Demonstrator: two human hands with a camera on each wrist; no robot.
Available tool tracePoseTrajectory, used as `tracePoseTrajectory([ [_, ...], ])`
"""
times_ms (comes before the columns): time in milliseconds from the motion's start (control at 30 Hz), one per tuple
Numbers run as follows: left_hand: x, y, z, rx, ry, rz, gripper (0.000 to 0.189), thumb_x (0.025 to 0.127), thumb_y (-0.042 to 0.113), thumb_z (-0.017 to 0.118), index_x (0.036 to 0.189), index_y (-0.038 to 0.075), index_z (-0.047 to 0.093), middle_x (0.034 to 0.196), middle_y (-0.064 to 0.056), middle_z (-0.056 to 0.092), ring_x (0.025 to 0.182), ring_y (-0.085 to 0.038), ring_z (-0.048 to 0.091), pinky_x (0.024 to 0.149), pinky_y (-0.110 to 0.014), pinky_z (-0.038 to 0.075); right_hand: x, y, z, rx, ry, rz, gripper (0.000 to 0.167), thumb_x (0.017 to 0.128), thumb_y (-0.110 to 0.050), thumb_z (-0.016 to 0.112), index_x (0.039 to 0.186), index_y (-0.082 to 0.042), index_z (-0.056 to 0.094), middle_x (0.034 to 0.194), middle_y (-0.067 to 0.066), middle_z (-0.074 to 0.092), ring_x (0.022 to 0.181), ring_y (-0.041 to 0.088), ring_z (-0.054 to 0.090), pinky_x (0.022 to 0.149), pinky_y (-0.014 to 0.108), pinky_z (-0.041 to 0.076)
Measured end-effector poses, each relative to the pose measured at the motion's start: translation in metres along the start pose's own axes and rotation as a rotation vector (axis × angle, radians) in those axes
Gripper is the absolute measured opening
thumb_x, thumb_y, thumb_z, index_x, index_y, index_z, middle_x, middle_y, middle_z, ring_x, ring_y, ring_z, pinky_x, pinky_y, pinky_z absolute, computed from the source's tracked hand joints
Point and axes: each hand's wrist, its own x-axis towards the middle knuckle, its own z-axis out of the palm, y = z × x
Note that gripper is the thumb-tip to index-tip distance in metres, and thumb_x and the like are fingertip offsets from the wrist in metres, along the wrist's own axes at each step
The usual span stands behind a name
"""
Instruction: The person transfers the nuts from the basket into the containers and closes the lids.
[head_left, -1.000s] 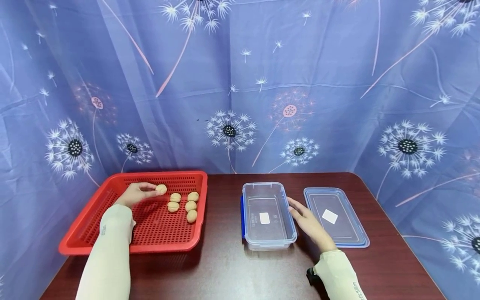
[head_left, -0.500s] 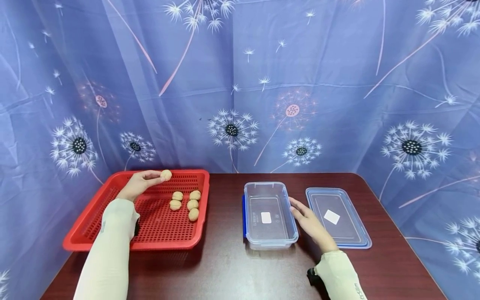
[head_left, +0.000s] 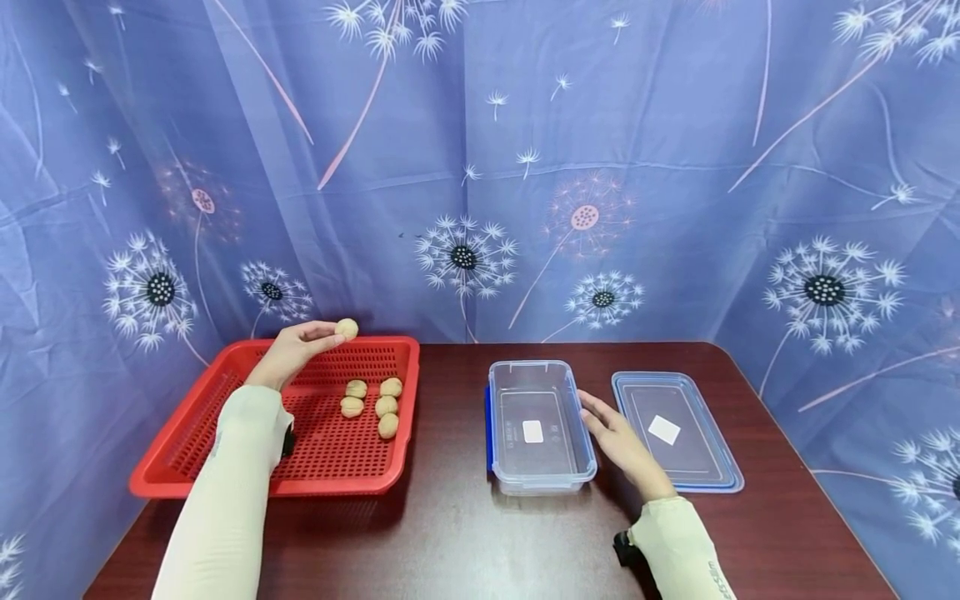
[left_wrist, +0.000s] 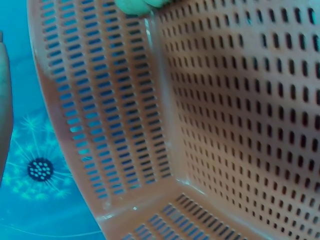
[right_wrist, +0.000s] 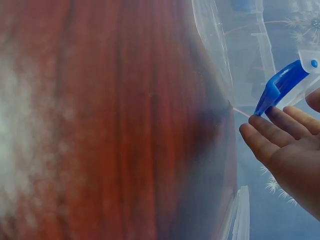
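Note:
My left hand (head_left: 292, 350) pinches a walnut (head_left: 347, 329) between thumb and fingertips, above the far rim of a red plastic basket (head_left: 337, 486). Several other walnuts (head_left: 387, 406) lie at the right of the basket floor. In the left wrist view the perforated basket wall (left_wrist: 115, 125) fills most of the picture; the held walnut is not visible there. My right hand (head_left: 618, 442), fingers extended, rests against the right side of a clear plastic container (head_left: 543, 485) that has no lid on it. The right wrist view shows its fingertips touching a blue latch (right_wrist: 285, 82).
A clear lid with a blue edge (head_left: 693, 458) lies flat on the table to the right of the container. The dark brown table (head_left: 450, 533) ends at a blue dandelion-print curtain (head_left: 525, 275) behind and at both sides.
My left hand has lifted the walnut up from inside the basket and carried it slightly right, above the far rim. My right hand has stayed at the container's side.

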Motion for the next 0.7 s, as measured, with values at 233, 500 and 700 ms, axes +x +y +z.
tracePoseTrajectory([
  [233,0.006,0.017,0.013,-0.086,0.021,0.043,0.059,0.088,0.039,0.07,0.133,0.006,0.053,0.131,-0.006,0.054,0.123,-0.023,0.047,0.11,-0.048,0.029,0.0,0.0,0.001,-0.008,0.007,-0.006,0.045,0.104,-0.014,0.042,0.145,0.003,0.035,0.145,0.024,0.041,0.133,0.035,0.038,0.11,0.049,0.028],
  [500,0.02,0.047,0.041,-0.181,0.029,0.139,0.043,0.089,0.027,0.071,0.124,0.006,0.06,0.112,0.006,0.063,0.109,-0.013,0.054,0.109,-0.046,0.031,0.001,-0.002,0.002,-0.013,0.022,-0.008,0.045,0.103,-0.013,0.043,0.145,0.004,0.036,0.144,0.025,0.041,0.133,0.036,0.039,0.11,0.049,0.029],
  [700,0.023,0.081,0.07,-0.267,0.003,0.212,0.033,0.088,0.014,0.071,0.118,0.002,0.064,0.1,0.01,0.068,0.102,-0.009,0.06,0.106,-0.041,0.036,0.001,-0.003,0.003,-0.004,0.042,-0.02,0.044,0.103,-0.01,0.045,0.143,0.007,0.037,0.143,0.026,0.042,0.133,0.037,0.04,0.109,0.048,0.03],
])
